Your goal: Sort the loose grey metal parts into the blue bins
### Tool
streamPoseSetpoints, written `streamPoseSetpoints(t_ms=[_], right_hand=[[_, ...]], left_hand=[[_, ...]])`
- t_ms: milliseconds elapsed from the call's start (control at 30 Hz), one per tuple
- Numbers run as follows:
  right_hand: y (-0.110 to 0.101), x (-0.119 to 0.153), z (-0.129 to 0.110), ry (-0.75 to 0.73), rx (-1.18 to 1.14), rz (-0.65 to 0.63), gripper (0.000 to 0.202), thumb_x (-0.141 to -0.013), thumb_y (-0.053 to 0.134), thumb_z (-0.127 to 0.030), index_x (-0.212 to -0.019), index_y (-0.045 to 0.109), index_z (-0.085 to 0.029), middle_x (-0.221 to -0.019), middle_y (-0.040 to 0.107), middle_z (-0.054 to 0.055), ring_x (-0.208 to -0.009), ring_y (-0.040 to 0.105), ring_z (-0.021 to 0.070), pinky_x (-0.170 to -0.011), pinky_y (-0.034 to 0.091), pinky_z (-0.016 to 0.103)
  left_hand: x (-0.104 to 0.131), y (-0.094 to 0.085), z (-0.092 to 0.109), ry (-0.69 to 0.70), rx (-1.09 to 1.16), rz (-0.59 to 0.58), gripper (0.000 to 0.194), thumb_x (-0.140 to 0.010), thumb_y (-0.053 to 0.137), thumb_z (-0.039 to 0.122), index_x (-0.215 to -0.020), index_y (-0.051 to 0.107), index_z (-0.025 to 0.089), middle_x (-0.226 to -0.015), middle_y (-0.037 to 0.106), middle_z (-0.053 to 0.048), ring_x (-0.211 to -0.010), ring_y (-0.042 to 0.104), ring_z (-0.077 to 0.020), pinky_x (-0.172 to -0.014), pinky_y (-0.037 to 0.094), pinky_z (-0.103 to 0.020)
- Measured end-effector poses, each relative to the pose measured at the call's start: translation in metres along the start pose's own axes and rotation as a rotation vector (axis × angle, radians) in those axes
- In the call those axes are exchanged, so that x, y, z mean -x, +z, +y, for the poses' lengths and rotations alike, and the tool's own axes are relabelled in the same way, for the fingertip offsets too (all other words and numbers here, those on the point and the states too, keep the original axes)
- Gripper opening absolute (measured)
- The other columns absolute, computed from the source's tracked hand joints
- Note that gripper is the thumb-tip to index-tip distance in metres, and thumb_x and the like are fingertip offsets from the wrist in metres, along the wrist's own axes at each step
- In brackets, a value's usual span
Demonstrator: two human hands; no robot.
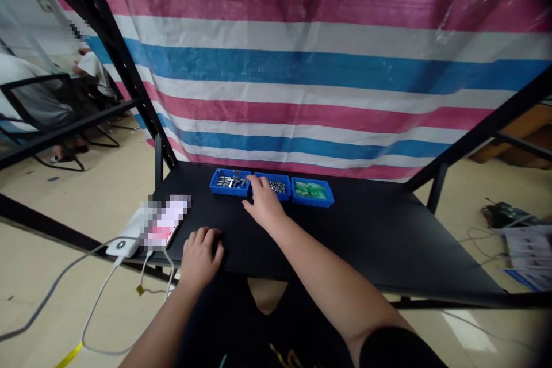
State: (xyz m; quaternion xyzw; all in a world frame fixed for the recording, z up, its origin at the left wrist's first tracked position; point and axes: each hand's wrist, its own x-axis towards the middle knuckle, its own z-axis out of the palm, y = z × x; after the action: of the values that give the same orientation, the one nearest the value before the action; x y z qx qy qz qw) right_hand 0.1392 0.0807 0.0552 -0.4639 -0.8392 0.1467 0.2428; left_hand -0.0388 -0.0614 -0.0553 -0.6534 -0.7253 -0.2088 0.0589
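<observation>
My right hand point(264, 202) reaches over the front of the middle blue bin point(282, 196), thumb and fingers apart, with nothing visible in it. Its index fingertip is near the right end of the left blue bin point(230, 190), which holds small silvery metal pieces point(233, 181). Small dark and shiny parts point(278, 187) show in the middle bin, partly hidden by my hand. The right-hand blue bin point(313, 201) holds green pieces point(309, 190). My left hand point(200, 256) rests near the front edge of the black table point(366, 241), its fingers loosely bent and holding nothing visible.
Left of my left hand lie a lit phone point(166, 224) and a white power bank point(125, 244) with cables. A striped plastic sheet point(293, 75) hangs behind the table. Black frame posts point(125, 75) stand at the sides. People sit at far left.
</observation>
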Motion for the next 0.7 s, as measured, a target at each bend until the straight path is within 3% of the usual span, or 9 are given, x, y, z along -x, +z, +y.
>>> streamPoseSetpoints(t_ms=[100, 233, 367, 500, 700], right_hand=[[0.0, 0.006, 0.009, 0.038, 0.066, -0.019, 0.058, -0.084, 0.071, -0.029, -0.137, 0.048, -0.025, -0.126, 0.052, 0.01, -0.081, 0.064, 0.018, -0.073, 0.049, 0.032], [0.007, 0.027, 0.038, 0.087, 0.125, -0.098, 0.032, -0.085, 0.068, -0.03, -0.116, 0.06, -0.024, -0.114, 0.059, 0.007, -0.083, 0.064, 0.0202, -0.073, 0.048, 0.032], [0.018, 0.054, 0.069, 0.036, 0.056, -0.026, 0.011, -0.088, 0.059, -0.022, -0.099, 0.062, -0.022, -0.101, 0.061, 0.005, -0.094, 0.062, 0.0216, -0.081, 0.048, 0.032], [0.028, 0.084, 0.09, -0.043, -0.141, 0.014, 0.011, -0.09, 0.052, -0.017, -0.094, 0.061, -0.023, -0.095, 0.06, 0.005, -0.093, 0.061, 0.0198, -0.085, 0.049, 0.031], [0.031, 0.098, 0.108, 0.065, -0.296, 0.089, 0.01, -0.089, 0.052, -0.022, -0.086, 0.062, -0.022, -0.082, 0.057, 0.003, -0.072, 0.056, 0.0171, -0.071, 0.048, 0.029]], left_hand=[[0.0, -0.001, -0.002, 0.016, 0.01, -0.006, 0.021, -0.092, 0.053, 0.031, -0.11, 0.062, 0.025, -0.112, 0.063, -0.009, -0.097, 0.056, -0.029, -0.085, 0.043, -0.042], [-0.001, -0.002, -0.003, 0.012, 0.005, -0.019, 0.019, -0.092, 0.054, 0.031, -0.109, 0.061, 0.026, -0.108, 0.064, -0.008, -0.096, 0.057, -0.0289, -0.083, 0.043, -0.041], [-0.011, 0.0, -0.006, 0.026, 0.095, -0.033, 0.016, -0.089, 0.053, 0.024, -0.103, 0.059, 0.024, -0.101, 0.064, -0.007, -0.093, 0.058, -0.0273, -0.084, 0.044, -0.04], [-0.016, 0.003, -0.008, 0.012, 0.167, 0.005, 0.01, -0.087, 0.052, 0.019, -0.093, 0.058, 0.024, -0.091, 0.062, -0.006, -0.089, 0.058, -0.0257, -0.083, 0.045, -0.038], [-0.016, 0.003, -0.007, 0.036, 0.192, -0.009, 0.004, -0.085, 0.053, 0.019, -0.084, 0.055, 0.023, -0.079, 0.058, -0.004, -0.079, 0.056, -0.0241, -0.081, 0.043, -0.038]])
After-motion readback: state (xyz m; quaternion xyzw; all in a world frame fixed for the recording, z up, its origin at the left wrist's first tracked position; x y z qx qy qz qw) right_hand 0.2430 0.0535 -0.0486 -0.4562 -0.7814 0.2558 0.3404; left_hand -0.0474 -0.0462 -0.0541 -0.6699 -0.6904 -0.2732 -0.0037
